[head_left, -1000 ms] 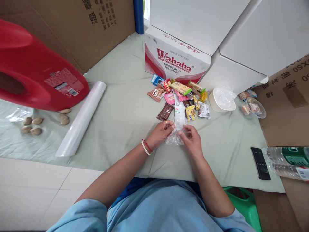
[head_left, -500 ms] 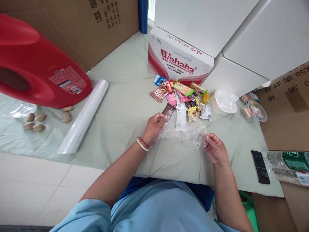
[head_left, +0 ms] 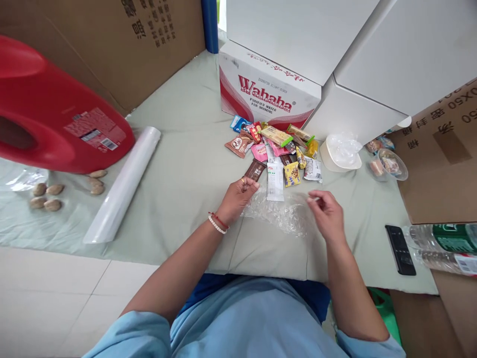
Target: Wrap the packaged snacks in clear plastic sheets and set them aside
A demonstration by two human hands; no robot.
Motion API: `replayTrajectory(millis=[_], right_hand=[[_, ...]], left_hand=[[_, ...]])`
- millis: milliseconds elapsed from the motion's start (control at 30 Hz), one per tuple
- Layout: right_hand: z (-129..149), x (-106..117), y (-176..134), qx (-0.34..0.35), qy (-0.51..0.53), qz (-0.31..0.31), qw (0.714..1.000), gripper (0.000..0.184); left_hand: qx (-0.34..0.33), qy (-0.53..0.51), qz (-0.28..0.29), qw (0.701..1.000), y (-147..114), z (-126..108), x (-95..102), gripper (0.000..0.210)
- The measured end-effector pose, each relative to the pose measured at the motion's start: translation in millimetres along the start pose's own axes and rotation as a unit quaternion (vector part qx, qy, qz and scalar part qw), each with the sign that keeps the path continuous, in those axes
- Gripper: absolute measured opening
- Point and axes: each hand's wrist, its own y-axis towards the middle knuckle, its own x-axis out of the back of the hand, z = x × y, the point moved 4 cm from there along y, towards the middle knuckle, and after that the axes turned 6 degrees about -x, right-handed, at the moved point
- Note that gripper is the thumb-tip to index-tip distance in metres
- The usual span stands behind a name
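A thin, crinkled piece of clear plastic film (head_left: pixel 281 216) lies low over the cloth in front of me. My left hand (head_left: pixel 237 200) pinches its left edge between thumb and forefinger, beside a brown wrapped snack bar (head_left: pixel 255 170). At the film's right side, my right hand (head_left: pixel 328 214) is closed in a pinch; the film's faint edge reaches its fingertips. A white wrapped stick (head_left: pixel 275 185) touches the film's far edge. Behind it sits a pile of small packets, among them a yellow cookie packet (head_left: pixel 292 175) and a brown round-logo packet (head_left: pixel 238 144).
Behind the snacks stands a Wahaha carton (head_left: pixel 270 92). A white tub (head_left: pixel 341 161) holding clear plastic is to the right, near a phone-like black device (head_left: pixel 400 250) and bottles (head_left: pixel 452 237). On the left are a plastic roll (head_left: pixel 122 186), a red jug (head_left: pixel 70 114) and several nut-like brown pieces (head_left: pixel 52 204).
My right hand has risen slightly away from me, and the film's bunched right part has shifted left. My left hand keeps its pinch. The whole view has shifted a little.
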Motion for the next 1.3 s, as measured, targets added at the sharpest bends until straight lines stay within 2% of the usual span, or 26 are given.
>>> replayTrajectory(millis=[67, 133, 167, 233, 300, 467, 600, 767, 933, 1033, 1133, 1233, 1300], right_hand=[[24.2, -31.8, 1.4, 0.101, -0.039, 0.063, 0.992, 0.055], [36.2, -59.5, 4.9, 0.172, -0.102, 0.098, 0.975, 0.063], [37.8, -69.4, 7.9, 0.189, -0.133, 0.105, 0.967, 0.056], [36.4, -78.3, 15.3, 0.198, -0.169, 0.104, 0.960, 0.030], [36.7, -73.4, 20.6, 0.214, -0.160, 0.092, 0.959, 0.018], [56.3, -34.5, 15.4, 0.307, -0.121, 0.047, 0.943, 0.015], [67.4, -14.2, 3.4, 0.341, -0.129, 0.025, 0.931, 0.016], [63.5, -2.2, -23.5, 0.364, -0.141, -0.010, 0.921, 0.023], [50.2, 8.8, -81.4, 0.406, -0.188, -0.039, 0.893, 0.036], [36.5, 7.9, -119.8, 0.412, -0.196, -0.021, 0.890, 0.036], [18.9, -4.1, -146.9, 0.387, -0.179, 0.038, 0.904, 0.033], [3.3, -22.1, -159.5, 0.352, -0.166, 0.088, 0.917, 0.031], [-2.5, -32.5, -161.7, 0.339, -0.166, 0.097, 0.921, 0.031]], left_hand=[[0.003, 0.000, 0.006, 1.000, -2.0, -1.8, -1.0, 0.059], [0.007, -0.001, 0.013, 1.000, -3.5, -3.2, -1.4, 0.060], [0.010, -0.001, 0.016, 1.000, -3.9, -3.5, -1.6, 0.059], [0.015, -0.001, 0.016, 1.000, -3.5, -3.1, -1.7, 0.056], [0.020, 0.001, 0.014, 1.000, -2.1, -1.7, -2.2, 0.047], [0.039, 0.002, 0.016, 0.999, 0.9, 2.2, -3.8, 0.034], [0.037, -0.003, 0.004, 0.999, 1.3, 1.8, -2.6, 0.031], [0.002, 0.006, -0.085, 0.996, 4.3, -0.1, 6.5, 0.020], [-0.030, 0.044, -0.155, 0.986, 4.3, -1.1, 15.7, 0.019], [-0.038, 0.071, -0.175, 0.981, 4.3, -1.1, 17.2, 0.015], [-0.031, 0.097, -0.164, 0.981, 7.7, 0.5, 17.6, 0.008], [-0.013, 0.121, -0.138, 0.983, 9.1, -0.5, 21.0, 0.006], [-0.030, 0.179, -0.164, 0.970, 2.8, -11.0, 25.5, 0.010]])
